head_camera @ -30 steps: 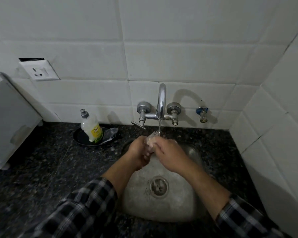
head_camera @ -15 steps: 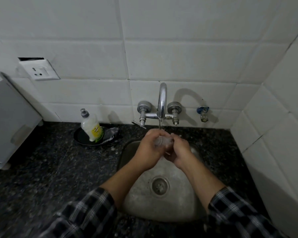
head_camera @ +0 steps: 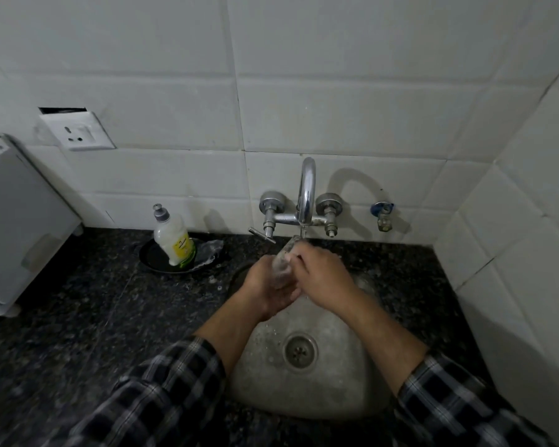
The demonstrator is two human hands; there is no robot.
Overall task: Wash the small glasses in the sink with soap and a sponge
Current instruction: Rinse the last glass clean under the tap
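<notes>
Over the grey metal sink, the left hand and right hand are gripping the small clear glass with curled fingers, now tipping it up under the silver tap, likely rinsing.

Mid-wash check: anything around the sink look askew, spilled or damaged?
The wall socket sits crooked, with a dark gap open above its plate, so it looks loose. The soap bottle leans in its black dish rather than standing upright. Nothing else stands out.
</notes>
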